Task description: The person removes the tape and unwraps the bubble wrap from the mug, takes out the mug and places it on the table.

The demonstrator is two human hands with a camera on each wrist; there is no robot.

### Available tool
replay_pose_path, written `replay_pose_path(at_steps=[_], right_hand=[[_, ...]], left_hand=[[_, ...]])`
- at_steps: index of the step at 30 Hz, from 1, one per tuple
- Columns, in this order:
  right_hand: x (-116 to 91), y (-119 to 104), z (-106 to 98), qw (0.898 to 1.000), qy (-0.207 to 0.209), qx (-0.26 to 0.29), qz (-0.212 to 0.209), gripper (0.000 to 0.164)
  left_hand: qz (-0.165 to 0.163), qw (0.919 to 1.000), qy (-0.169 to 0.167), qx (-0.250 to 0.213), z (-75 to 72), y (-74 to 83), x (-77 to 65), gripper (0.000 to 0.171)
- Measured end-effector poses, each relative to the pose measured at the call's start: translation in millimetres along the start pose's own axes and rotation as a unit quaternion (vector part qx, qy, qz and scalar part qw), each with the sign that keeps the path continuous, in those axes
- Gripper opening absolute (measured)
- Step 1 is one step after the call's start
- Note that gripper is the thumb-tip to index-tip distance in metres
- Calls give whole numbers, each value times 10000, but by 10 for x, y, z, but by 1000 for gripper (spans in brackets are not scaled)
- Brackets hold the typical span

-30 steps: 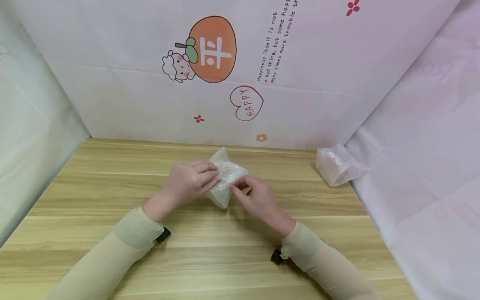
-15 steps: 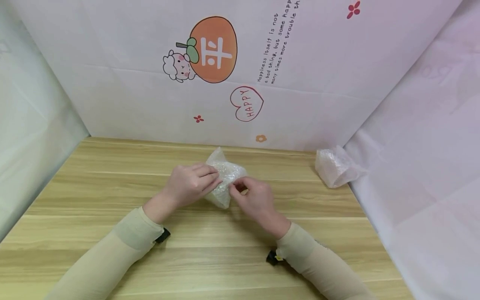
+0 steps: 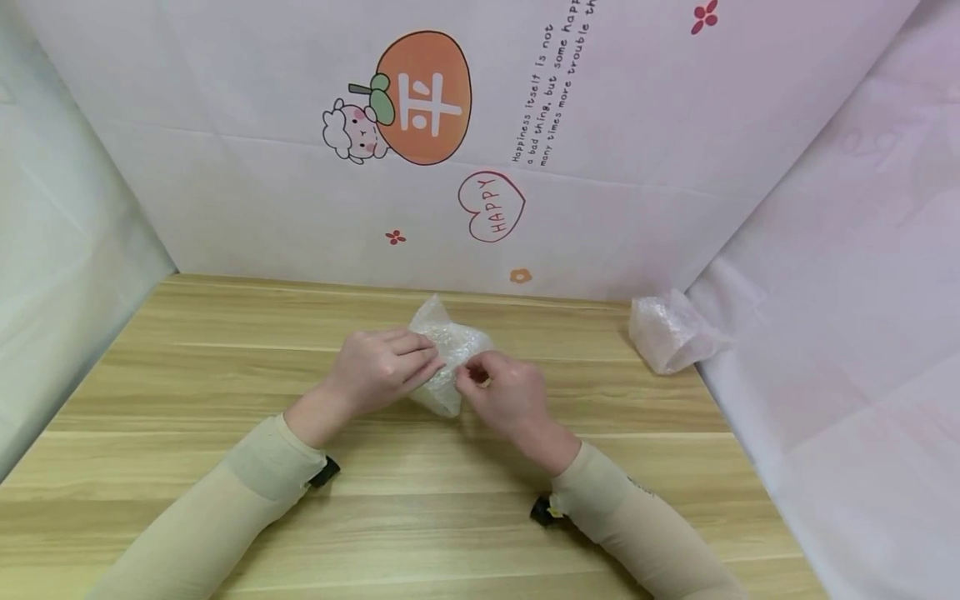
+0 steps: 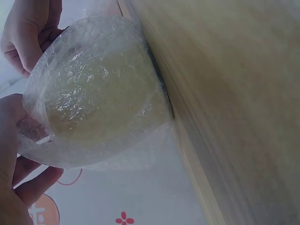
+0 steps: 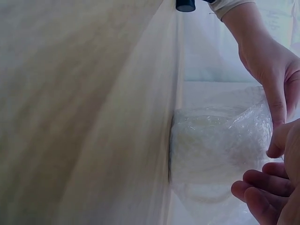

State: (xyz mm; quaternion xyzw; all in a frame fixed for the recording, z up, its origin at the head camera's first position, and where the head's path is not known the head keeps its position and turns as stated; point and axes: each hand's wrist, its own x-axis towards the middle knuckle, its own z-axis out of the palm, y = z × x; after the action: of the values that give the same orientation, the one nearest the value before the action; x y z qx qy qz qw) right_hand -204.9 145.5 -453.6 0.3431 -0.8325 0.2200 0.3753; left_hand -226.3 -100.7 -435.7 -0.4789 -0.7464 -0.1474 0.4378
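A bundle of clear bubble wrap (image 3: 448,342) stands on the wooden table between both hands. Through the film in the left wrist view, the bubble-wrapped bundle (image 4: 101,93) shows a pale yellowish, rounded thing whose kind I cannot tell. My left hand (image 3: 386,367) holds the bundle from its upper left side, fingers bent over the top. On the right, my right hand (image 3: 510,396) pinches the wrap near the top edge with thumb and forefinger. From the right wrist, the thumb of my right hand (image 5: 276,178) meets the wrap close to the left hand (image 5: 267,61).
A second bubble-wrapped bundle (image 3: 667,333) sits at the table's back right, against the white side cloth (image 3: 847,350). Behind the wooden table (image 3: 390,517) rises a printed white backdrop (image 3: 285,208). Dark wrist cameras sit under both sleeves.
My right hand and forearm have shifted slightly left, and its thumb and forefinger have drawn closer together at the wrap. The left hand stays nearly still; the bundle has shifted slightly left.
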Motion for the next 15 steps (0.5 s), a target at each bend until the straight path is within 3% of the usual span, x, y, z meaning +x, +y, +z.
replay_pose_path(at_steps=[9, 15], right_hand=[[37, -21, -8, 9978, 47, -570, -323, 13], [36, 19, -1, 9977, 11, -478, -476, 14]], left_hand=[[101, 9999, 41, -45, 2, 2, 5, 11], [69, 10000, -31, -25, -2, 5, 2, 13]])
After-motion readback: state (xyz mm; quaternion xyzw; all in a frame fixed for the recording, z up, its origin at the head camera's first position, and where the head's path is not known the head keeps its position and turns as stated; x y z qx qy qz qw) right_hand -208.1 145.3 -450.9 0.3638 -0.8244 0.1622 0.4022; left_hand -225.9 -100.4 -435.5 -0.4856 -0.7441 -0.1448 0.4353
